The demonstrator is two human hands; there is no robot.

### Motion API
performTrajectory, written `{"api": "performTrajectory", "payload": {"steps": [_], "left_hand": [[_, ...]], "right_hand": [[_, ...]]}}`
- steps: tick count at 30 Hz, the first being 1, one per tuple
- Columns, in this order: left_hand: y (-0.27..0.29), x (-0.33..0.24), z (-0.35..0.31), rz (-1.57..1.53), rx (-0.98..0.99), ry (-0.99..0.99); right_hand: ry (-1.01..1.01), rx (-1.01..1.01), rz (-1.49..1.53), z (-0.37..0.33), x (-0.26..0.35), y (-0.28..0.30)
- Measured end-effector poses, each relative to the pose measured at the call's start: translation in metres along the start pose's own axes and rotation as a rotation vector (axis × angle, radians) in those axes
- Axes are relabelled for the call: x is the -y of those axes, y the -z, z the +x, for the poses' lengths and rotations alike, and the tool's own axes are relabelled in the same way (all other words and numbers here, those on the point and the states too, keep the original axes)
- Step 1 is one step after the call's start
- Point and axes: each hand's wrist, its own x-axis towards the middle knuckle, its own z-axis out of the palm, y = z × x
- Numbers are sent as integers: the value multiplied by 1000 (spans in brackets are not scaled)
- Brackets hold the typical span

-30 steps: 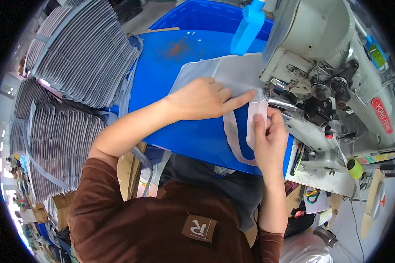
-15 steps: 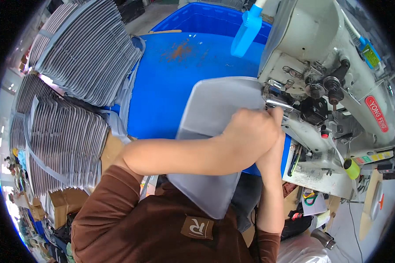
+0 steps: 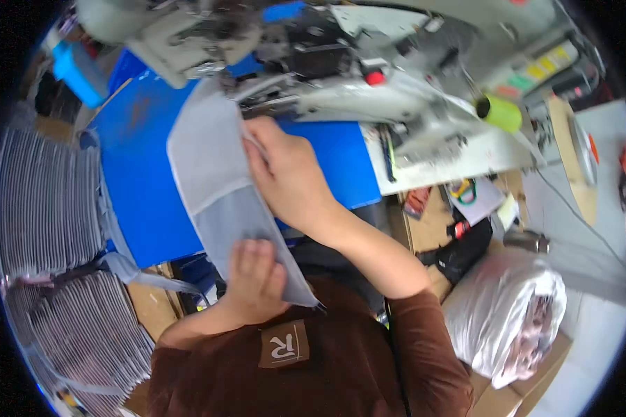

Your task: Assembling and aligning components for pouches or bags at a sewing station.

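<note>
A light grey fabric panel with a seam across its middle lies lengthwise over the blue work surface and reaches back toward my chest. Its far end meets the working parts of a sewing machine. My right hand is closed on the panel's right edge, close to the machine, thumb and fingers pinching the fabric. Flat on the panel's near part rests my left hand, its fingers stretched out and slightly smeared by motion.
Strapped stacks of grey panels stand at the left. A light blue plastic holder hangs at the upper left. Right of me are a yellow-green spool, scissors, a metal flask and a white plastic-wrapped bundle.
My view has swung to the right. My forearms were crossed, with my left hand by the machine; now that hand lies on the panel's near part and my right hand grips its edge.
</note>
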Motion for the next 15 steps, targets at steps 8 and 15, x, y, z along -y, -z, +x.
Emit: {"api": "performTrajectory", "payload": {"steps": [8, 15], "left_hand": [[61, -24, 32, 266, 202, 56], [83, -44, 52, 467, 343, 46]], "right_hand": [[95, -26, -35, -6, 4, 14], [74, 42, -38, -23, 15, 24]]}}
